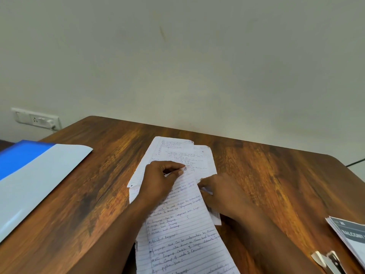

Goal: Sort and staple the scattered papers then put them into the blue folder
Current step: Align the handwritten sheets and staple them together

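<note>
— Papers [177, 230], where do they lie against everything else? Start with the biggest thing.

— Biggest is the wooden table [266, 175], set against a pale wall [177, 56]. Next in size is the blue folder [33, 186], lying open at the table's left edge, its blue cover at the far side and its pale inner face turned up, well apart from the sheets. The lined, handwritten sheets sit in the middle of the table in a loose, overlapping heap, running from the far side down to the near edge.

— And the hands?

— Both are on the heap. The left hand [160, 178] has its thumb and forefinger pinched together on the top edge of the nearest sheet, near a small circled number. The right hand [221, 192] rests just beside it on the right side of the heap, fingers curled at the edge of that sheet; a bit of paper shows under its fingertips, though the blur keeps me from telling how firm the hold is.

— Anything smaller?

— At the right edge lies a grey printed booklet [349, 234], and just in front of it, at the bottom corner, a small metal-looking item [331, 260], too blurred to name. On the wall at the far left is a white socket plate [35, 119].
</note>
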{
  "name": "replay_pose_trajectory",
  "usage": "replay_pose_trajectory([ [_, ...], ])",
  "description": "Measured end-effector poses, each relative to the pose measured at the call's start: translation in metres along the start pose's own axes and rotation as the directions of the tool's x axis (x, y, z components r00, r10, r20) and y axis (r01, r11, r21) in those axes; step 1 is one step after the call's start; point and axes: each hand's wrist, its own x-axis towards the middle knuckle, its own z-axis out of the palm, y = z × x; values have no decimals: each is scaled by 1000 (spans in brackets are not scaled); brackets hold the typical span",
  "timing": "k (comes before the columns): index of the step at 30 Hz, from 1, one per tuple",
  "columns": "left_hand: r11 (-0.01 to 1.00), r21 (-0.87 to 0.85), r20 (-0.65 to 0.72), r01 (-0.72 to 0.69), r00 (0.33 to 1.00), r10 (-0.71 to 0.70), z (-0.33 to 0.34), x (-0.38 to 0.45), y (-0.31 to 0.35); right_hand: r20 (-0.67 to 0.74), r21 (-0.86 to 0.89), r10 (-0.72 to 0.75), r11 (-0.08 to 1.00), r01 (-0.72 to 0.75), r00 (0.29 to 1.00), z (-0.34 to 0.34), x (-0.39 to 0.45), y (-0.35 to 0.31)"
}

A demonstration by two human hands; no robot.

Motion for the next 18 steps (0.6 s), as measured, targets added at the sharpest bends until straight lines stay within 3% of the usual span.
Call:
replay_pose_trajectory([
  [4, 1000, 6, 14, 11, 1000, -11, -3, 1, -2, 75, 19, -32, 999, 31, 997, -15, 0, 0],
  [7, 1000, 17, 34, -1, 999, 1, -4, 2, -4, 45, 155, 18, 988, -25, 999, -21, 1, 4],
  [9, 1000, 22, 45, -6, 999, 5, -3, 2, -5, -22, 110, 65, 992, -62, 998, -17, 1, 7],
  [13, 1000, 22, 54, -6, 999, 4, -2, 1, -7, 74, 2, 44, 999, -45, 996, -9, -5, 2],
  [18, 999, 38, 63, -20, 998, 18, -4, 1, -7, 64, -59, 9, 998, -6, 998, -8, -1, -2],
])
